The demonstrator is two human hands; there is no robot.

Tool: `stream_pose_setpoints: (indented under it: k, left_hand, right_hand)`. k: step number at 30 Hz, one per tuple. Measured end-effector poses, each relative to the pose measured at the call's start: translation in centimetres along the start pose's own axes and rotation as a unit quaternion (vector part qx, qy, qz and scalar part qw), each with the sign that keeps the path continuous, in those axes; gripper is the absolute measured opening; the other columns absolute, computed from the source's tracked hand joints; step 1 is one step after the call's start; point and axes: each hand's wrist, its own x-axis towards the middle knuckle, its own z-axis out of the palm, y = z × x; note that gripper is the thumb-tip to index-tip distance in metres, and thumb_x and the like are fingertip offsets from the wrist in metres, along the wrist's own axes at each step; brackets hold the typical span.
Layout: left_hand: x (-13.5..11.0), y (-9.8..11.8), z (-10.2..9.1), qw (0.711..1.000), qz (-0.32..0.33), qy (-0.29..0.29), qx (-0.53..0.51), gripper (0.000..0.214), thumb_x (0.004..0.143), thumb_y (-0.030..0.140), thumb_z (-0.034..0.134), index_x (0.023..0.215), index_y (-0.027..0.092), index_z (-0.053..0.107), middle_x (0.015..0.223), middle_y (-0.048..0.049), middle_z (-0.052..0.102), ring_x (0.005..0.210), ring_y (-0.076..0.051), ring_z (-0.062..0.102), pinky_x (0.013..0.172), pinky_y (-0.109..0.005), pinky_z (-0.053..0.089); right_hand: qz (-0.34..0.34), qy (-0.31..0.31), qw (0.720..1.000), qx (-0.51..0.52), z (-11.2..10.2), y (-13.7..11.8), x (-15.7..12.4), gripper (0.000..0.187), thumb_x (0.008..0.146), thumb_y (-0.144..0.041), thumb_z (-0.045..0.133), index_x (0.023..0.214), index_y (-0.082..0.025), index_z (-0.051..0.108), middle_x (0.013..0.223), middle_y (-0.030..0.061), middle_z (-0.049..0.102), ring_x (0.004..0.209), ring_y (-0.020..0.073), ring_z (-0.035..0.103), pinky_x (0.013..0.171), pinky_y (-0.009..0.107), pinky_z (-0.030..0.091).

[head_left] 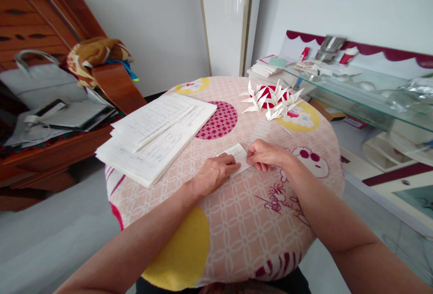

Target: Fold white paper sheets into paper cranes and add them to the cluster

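A small folded piece of white printed paper (pixel 237 155) lies on a round table covered with a pink patterned cloth (pixel 237 222). My left hand (pixel 214 173) rests flat on the paper's near left part, fingers pressing it down. My right hand (pixel 265 154) is curled at the paper's right edge, fingertips pinching it. Several folded white paper cranes (pixel 270 100) sit in a cluster at the far side of the table, well beyond both hands.
A stack of printed sheets (pixel 155 134) lies on the table's left. A wooden bench (pixel 50 149) with a grey bag and papers stands left. A glass shelf (pixel 365 91) with bottles and boxes runs along the right. A tall white unit (pixel 225 19) stands behind.
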Motion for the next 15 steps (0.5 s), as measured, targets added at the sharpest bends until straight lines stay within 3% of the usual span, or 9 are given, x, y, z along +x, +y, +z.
stream_pose_setpoints:
  k: [10,15]
  left_hand:
    - [-0.06,-0.25,0.15,1.0,0.004,-0.012,0.012,0.04,0.089,0.005,0.048,0.121,0.022,0.063,0.107,-0.0047,0.066,0.097,-0.018,0.06,0.078,-0.026,0.05]
    - [0.08,-0.1,-0.14,0.999,0.007,-0.031,0.034,0.035,0.092,0.009,0.048,0.121,0.023,0.063,0.102,-0.0039,0.065,0.093,-0.018,0.059,0.073,-0.024,0.047]
  right_hand:
    - [-0.007,-0.017,0.999,-0.044,-0.37,-0.29,-0.23,0.013,0.082,-0.012,0.059,0.069,-0.016,0.056,0.045,-0.0052,0.056,0.034,0.0071,0.05,0.033,0.015,0.033]
    - [-0.015,-0.023,1.0,0.001,-0.48,0.35,0.2,0.013,0.081,-0.013,0.059,0.069,-0.016,0.057,0.045,-0.0055,0.057,0.033,0.0062,0.048,0.033,0.015,0.033]
